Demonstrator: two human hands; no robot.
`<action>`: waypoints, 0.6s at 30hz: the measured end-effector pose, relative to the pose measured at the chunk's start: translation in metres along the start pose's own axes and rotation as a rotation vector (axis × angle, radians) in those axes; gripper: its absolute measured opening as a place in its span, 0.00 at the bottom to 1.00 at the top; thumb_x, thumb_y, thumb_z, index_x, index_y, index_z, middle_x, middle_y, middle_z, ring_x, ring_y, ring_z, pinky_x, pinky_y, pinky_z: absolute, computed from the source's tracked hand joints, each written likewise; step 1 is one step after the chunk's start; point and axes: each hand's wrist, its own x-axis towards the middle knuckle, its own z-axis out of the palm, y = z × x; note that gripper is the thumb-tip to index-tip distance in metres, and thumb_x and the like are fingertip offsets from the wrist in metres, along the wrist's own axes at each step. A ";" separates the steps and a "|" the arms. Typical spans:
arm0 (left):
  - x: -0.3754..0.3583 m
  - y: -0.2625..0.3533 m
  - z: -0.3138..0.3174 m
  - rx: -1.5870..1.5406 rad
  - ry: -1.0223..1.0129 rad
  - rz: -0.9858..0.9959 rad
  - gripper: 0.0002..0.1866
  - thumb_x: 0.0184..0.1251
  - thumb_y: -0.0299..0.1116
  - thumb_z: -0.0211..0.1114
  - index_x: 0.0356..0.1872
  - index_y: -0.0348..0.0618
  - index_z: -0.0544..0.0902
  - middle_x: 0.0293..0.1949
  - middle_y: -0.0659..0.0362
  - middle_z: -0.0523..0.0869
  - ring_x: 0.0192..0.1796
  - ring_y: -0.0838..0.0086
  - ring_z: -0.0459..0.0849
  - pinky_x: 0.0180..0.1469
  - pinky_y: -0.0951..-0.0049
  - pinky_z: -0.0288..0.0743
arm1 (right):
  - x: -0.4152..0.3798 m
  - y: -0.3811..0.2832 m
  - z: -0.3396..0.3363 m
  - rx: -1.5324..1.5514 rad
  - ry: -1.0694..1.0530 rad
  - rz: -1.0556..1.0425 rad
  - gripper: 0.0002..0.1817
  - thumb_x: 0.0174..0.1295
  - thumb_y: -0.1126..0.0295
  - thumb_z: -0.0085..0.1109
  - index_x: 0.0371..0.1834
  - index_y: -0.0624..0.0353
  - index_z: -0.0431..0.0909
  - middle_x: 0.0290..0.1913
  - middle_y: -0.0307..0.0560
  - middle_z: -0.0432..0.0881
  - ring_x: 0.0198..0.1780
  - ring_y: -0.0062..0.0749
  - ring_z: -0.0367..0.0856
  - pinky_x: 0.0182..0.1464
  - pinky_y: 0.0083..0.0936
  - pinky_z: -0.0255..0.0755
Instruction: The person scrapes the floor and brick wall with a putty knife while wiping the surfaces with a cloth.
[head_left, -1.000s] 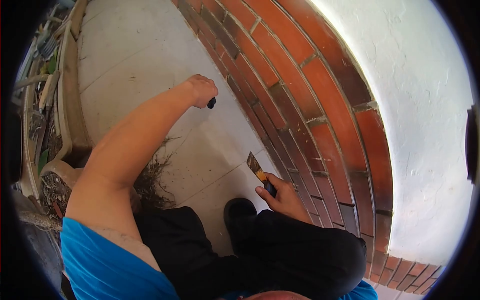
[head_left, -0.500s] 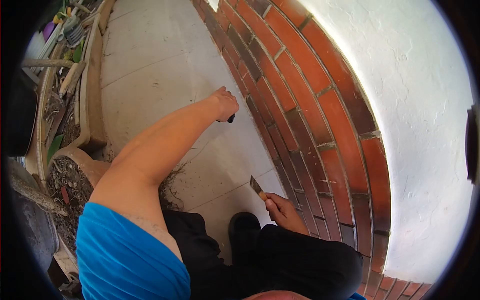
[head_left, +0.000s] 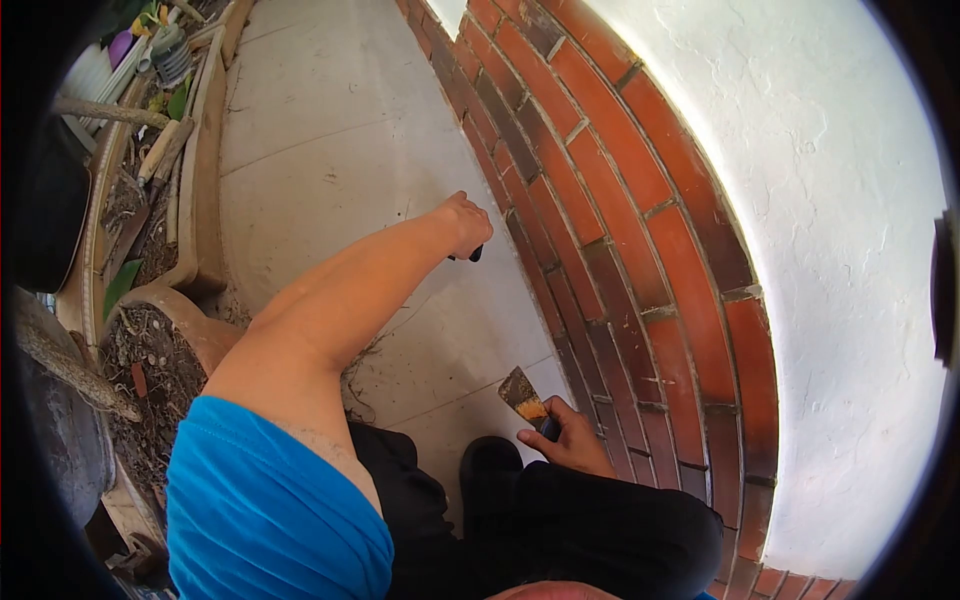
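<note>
My left hand [head_left: 468,226] is stretched forward over the pale tiled floor [head_left: 310,150], near the foot of the brick wall. Its fingers are wrapped round a black object [head_left: 475,254], mostly hidden by the hand. Lower down, beside the bricks, my right hand [head_left: 575,440] grips a scraper [head_left: 523,393] by its dark handle. The scraper's flat blade is stained and points up and to the left, above the floor.
A red and dark brick wall face [head_left: 600,200] curves along the right, with white plaster [head_left: 830,250] beyond it. At the left stand a long planter [head_left: 200,190], a round pot of soil [head_left: 185,320] and sticks. A black shoe [head_left: 490,465] is below.
The scraper has turned in my right hand, so its blade now shows its broad face. My left hand appears slightly lower and further right, while the whole view has shifted a little.
</note>
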 end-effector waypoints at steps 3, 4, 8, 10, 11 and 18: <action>-0.001 0.000 -0.001 0.014 -0.001 -0.006 0.14 0.50 0.30 0.67 0.41 0.48 0.88 0.46 0.55 0.88 0.54 0.62 0.85 0.65 0.57 0.68 | 0.000 0.003 0.001 0.016 -0.027 0.011 0.19 0.62 0.61 0.71 0.39 0.63 0.72 0.29 0.41 0.77 0.32 0.21 0.69 0.35 0.25 0.67; -0.001 0.000 -0.001 0.011 -0.009 -0.003 0.14 0.51 0.30 0.67 0.41 0.48 0.88 0.46 0.55 0.88 0.54 0.62 0.86 0.65 0.57 0.68 | 0.000 0.004 0.002 0.021 -0.035 0.008 0.19 0.62 0.61 0.71 0.39 0.63 0.72 0.30 0.42 0.77 0.32 0.21 0.69 0.35 0.25 0.67; 0.000 -0.001 0.000 0.015 -0.003 0.003 0.14 0.52 0.31 0.66 0.42 0.48 0.88 0.46 0.54 0.88 0.54 0.62 0.86 0.64 0.57 0.68 | 0.002 0.016 0.005 0.088 -0.056 -0.064 0.18 0.65 0.61 0.69 0.40 0.63 0.72 0.32 0.41 0.76 0.34 0.21 0.69 0.37 0.25 0.67; -0.002 -0.001 -0.002 0.020 -0.003 0.007 0.14 0.52 0.31 0.66 0.42 0.47 0.88 0.47 0.54 0.88 0.54 0.62 0.86 0.64 0.57 0.69 | 0.001 0.014 0.005 0.153 -0.046 -0.109 0.17 0.66 0.61 0.67 0.40 0.63 0.71 0.32 0.39 0.75 0.35 0.20 0.69 0.37 0.24 0.66; -0.002 -0.001 -0.003 0.022 -0.013 0.008 0.14 0.53 0.31 0.66 0.42 0.47 0.88 0.47 0.54 0.88 0.54 0.62 0.86 0.63 0.57 0.69 | 0.000 0.014 0.005 0.165 -0.045 -0.069 0.17 0.67 0.61 0.66 0.40 0.63 0.71 0.32 0.39 0.75 0.35 0.19 0.69 0.37 0.23 0.66; -0.004 0.000 -0.003 0.043 -0.011 -0.006 0.13 0.54 0.32 0.66 0.42 0.48 0.88 0.48 0.55 0.88 0.53 0.64 0.86 0.60 0.59 0.71 | 0.002 0.016 0.007 0.149 -0.018 -0.006 0.16 0.70 0.61 0.64 0.39 0.63 0.72 0.31 0.36 0.75 0.32 0.15 0.68 0.33 0.19 0.64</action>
